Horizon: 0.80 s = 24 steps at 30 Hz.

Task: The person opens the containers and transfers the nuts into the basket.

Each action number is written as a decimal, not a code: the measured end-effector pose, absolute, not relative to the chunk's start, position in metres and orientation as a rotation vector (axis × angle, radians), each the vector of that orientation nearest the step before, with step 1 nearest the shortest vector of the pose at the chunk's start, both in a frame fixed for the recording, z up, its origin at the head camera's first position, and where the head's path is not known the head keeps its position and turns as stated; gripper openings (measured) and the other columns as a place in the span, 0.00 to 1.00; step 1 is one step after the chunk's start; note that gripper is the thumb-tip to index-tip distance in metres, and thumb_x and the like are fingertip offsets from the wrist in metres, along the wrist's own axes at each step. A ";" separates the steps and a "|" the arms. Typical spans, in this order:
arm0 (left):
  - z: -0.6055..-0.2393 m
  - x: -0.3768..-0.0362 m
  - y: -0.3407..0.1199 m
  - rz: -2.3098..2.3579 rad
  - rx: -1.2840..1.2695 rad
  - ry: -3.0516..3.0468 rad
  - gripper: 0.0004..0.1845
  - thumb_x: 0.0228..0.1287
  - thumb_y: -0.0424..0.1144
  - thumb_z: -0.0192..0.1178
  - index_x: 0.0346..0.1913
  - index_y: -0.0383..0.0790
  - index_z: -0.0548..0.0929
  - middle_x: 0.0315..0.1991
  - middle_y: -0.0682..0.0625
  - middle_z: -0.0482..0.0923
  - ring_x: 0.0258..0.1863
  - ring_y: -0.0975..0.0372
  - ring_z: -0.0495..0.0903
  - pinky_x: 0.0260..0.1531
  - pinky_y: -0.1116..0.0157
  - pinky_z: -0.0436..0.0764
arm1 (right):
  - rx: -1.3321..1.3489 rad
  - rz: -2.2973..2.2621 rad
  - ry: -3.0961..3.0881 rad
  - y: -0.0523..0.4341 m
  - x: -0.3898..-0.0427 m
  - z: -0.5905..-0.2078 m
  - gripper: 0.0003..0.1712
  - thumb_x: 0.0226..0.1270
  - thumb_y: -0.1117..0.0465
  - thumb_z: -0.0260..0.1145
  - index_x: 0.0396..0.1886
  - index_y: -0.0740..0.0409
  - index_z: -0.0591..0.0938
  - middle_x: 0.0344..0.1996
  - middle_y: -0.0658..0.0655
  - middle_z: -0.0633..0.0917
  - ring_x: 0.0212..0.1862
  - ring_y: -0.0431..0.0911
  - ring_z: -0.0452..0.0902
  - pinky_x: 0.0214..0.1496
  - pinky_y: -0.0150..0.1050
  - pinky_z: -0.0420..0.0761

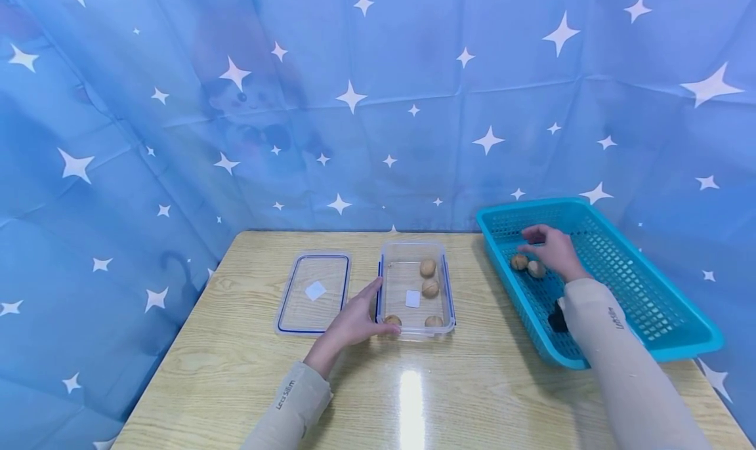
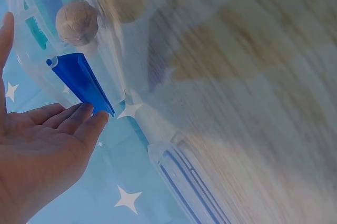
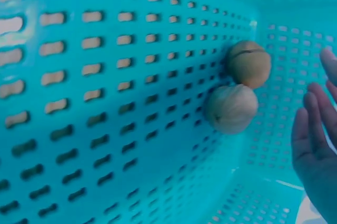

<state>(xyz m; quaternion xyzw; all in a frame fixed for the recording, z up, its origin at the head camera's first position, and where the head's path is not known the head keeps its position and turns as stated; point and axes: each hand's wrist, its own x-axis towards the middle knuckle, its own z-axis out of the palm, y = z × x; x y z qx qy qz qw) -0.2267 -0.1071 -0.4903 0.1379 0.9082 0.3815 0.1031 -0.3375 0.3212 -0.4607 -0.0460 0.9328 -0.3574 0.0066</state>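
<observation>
A clear plastic container (image 1: 445, 289) with blue clips stands at the table's middle and holds several walnuts (image 1: 430, 288). My left hand (image 1: 357, 319) rests against its left wall with straight fingers (image 2: 79, 124), beside the blue clip (image 2: 81, 83). One walnut (image 2: 77, 21) shows through the wall. A turquoise basket (image 1: 650, 306) sits at the right with two walnuts (image 1: 520, 262) by its left wall. My right hand (image 1: 552, 248) hovers inside it just above them, fingers (image 3: 316, 129) relaxed and holding nothing. Both walnuts (image 3: 231, 109) lie close to that hand.
The container's clear lid (image 1: 315, 292) with a blue rim lies flat on the wooden table (image 1: 484, 397), left of the container. A blue star-patterned cloth (image 1: 354, 96) hangs behind and on both sides. A dark object (image 1: 556, 319) lies in the basket near my forearm.
</observation>
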 end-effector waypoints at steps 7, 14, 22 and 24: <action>-0.491 -0.226 -0.107 1.124 0.402 2.678 0.60 0.51 0.56 0.75 0.80 0.42 0.51 0.81 0.43 0.50 0.77 0.44 0.56 0.75 0.45 0.62 | -0.181 -1.159 2.963 0.314 -0.338 -0.451 0.27 0.74 0.54 0.62 0.66 0.64 0.72 0.61 0.72 0.76 0.62 0.65 0.71 0.61 0.66 0.73; -0.491 -0.227 -0.106 1.116 0.391 2.678 0.60 0.51 0.56 0.75 0.80 0.44 0.50 0.81 0.44 0.50 0.77 0.45 0.56 0.75 0.46 0.63 | -0.258 -1.234 2.993 0.299 -0.337 -0.431 0.30 0.73 0.47 0.63 0.65 0.63 0.74 0.60 0.71 0.78 0.61 0.64 0.74 0.60 0.64 0.74; -0.491 -0.228 -0.106 1.101 0.383 2.688 0.60 0.50 0.56 0.76 0.80 0.45 0.50 0.81 0.44 0.50 0.78 0.45 0.55 0.75 0.46 0.62 | -0.272 -1.347 2.932 0.274 -0.334 -0.406 0.30 0.72 0.48 0.64 0.66 0.60 0.73 0.62 0.68 0.77 0.63 0.61 0.73 0.61 0.61 0.77; -0.491 -0.227 -0.106 1.099 0.380 2.686 0.60 0.50 0.56 0.76 0.80 0.45 0.50 0.81 0.44 0.50 0.78 0.45 0.55 0.75 0.46 0.62 | -0.289 -1.369 2.923 0.268 -0.333 -0.401 0.31 0.71 0.45 0.64 0.66 0.59 0.73 0.63 0.67 0.77 0.64 0.61 0.72 0.61 0.61 0.77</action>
